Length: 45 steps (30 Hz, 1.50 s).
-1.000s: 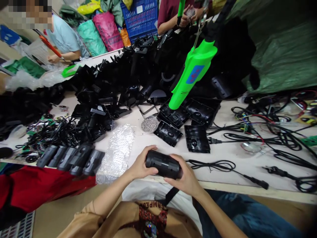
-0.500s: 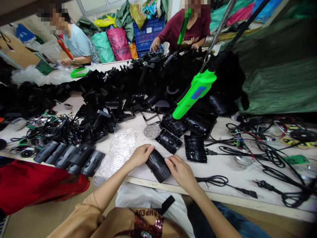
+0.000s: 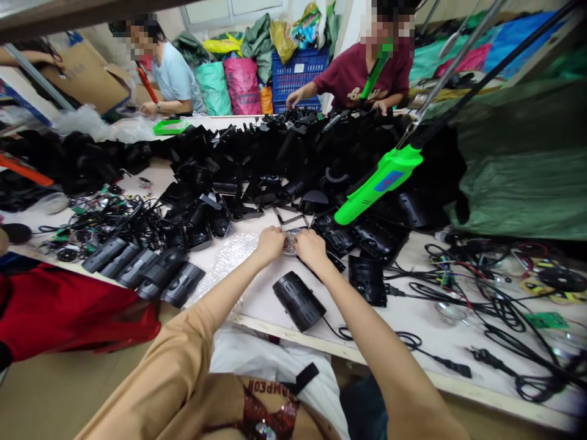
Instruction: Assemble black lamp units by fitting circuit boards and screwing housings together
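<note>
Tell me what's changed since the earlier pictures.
The left hand and right hand let go of the black cylinder, now lying on the table, and reached forward to the small metal pieces. The row of grey housings and the bubble wrap stayed put.

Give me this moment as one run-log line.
left hand: at small metal pieces | right hand: same pieces, opposite side | black cylinder: lying on table, unheld | green tool: hanging

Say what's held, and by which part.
Can't tell: left hand and right hand are at the metal bits, any pinch hidden. The near casing lies unheld.
</note>
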### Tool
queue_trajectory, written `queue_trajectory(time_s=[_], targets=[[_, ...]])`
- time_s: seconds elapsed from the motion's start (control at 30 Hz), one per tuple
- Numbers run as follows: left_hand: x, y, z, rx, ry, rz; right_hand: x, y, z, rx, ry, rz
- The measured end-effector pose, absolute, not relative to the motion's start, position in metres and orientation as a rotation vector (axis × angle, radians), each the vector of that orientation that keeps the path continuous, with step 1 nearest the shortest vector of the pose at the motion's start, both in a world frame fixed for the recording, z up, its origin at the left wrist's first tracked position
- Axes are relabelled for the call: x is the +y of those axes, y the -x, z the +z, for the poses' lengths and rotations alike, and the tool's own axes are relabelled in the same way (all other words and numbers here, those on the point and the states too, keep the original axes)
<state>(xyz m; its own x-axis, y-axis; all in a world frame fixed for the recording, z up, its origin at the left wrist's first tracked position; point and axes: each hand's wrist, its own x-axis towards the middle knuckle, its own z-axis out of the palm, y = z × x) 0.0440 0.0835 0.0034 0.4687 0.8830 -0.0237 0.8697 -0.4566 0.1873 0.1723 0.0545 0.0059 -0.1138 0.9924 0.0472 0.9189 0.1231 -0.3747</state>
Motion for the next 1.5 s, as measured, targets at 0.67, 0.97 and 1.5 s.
queue_trajectory(time_s=[0.67, 0.97, 1.5], targets=[[0.084, -0.031, -0.012, 1.454, -2.231, 0.506, -0.023, -0.195, 0.002, -1.739, 1.477, 0.955], [0.048, -0.008, 0.001, 1.274, -1.814, 0.95, -0.047, -0.19, -0.005, -1.985, 1.536, 0.641], [-0.094, 0.004, -0.048, 1.38, -1.535, 1.268, -0.069, -0.205, -0.008, -2.109, 1.461, 0.665]])
